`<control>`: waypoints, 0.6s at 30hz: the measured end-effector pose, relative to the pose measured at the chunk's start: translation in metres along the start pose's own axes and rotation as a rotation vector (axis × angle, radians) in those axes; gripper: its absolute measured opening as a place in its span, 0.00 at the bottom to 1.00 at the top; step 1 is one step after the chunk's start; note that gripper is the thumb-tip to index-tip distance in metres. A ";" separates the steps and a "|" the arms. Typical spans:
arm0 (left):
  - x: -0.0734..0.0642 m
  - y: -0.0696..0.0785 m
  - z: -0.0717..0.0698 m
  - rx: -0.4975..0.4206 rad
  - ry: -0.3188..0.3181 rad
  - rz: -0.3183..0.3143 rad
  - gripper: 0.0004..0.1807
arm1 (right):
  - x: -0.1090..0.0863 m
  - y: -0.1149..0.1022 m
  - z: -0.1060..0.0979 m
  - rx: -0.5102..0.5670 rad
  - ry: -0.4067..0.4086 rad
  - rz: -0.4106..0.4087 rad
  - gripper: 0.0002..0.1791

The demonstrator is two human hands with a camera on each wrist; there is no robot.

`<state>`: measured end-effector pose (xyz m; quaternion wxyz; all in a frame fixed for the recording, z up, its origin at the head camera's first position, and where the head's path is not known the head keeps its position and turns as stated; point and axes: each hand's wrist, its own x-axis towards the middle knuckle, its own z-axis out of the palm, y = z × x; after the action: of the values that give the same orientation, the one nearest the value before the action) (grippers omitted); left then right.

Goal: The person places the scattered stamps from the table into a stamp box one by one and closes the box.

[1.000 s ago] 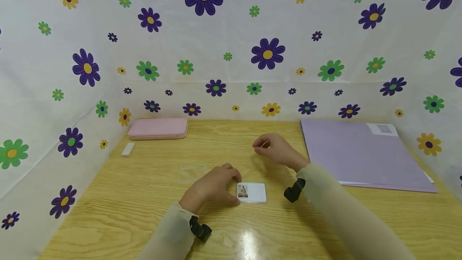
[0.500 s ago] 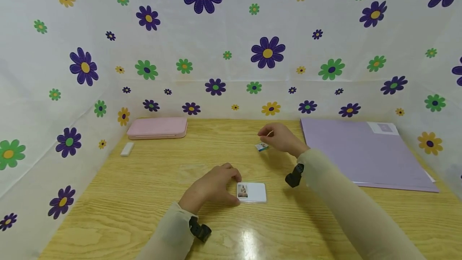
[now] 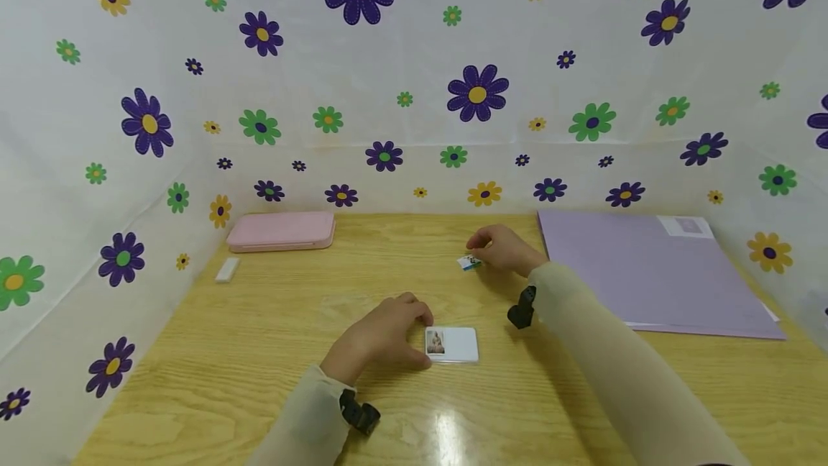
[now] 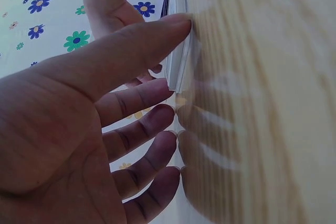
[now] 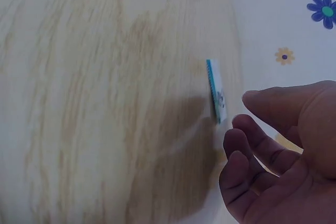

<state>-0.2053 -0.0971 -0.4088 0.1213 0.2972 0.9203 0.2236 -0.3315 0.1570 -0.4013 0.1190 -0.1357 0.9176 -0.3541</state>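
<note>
In the head view, my left hand [image 3: 382, 336] holds a white card [image 3: 461, 344] with a small photo at its left side, flat on the wooden table. Thumb and index finger sit at two of its edges; the left wrist view shows its clear layered edge [image 4: 179, 61] between them. Farther back, my right hand [image 3: 507, 249] hovers beside a small white slip with a blue zigzag edge [image 3: 468, 262]. In the right wrist view this slip [image 5: 216, 92] lies on the table, apart from the loosely bent fingers.
A pink case [image 3: 282, 231] stands at the back left, with a white block [image 3: 227, 270] in front of it. Thin clear film [image 3: 346, 308] lies near my left hand. A large purple folder [image 3: 647, 275] covers the right side. Flowered cloth [image 3: 401, 56] encloses the table.
The slip, out of sight a second ago, has shown below my right fingers since half a second ago. My right hand has shifted slightly; the left hand and card stay put.
</note>
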 end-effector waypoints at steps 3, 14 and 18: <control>0.001 -0.001 0.000 -0.003 -0.002 0.007 0.26 | 0.003 0.003 0.001 -0.001 0.004 0.021 0.11; 0.001 -0.002 0.000 -0.009 -0.001 0.010 0.25 | 0.008 0.011 0.004 -0.015 0.006 -0.013 0.09; -0.001 -0.001 -0.001 -0.011 0.000 0.005 0.25 | 0.011 0.013 0.005 -0.064 -0.002 -0.034 0.06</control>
<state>-0.2058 -0.0987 -0.4089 0.1223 0.2990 0.9183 0.2290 -0.3423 0.1596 -0.4147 0.1095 -0.1554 0.9259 -0.3265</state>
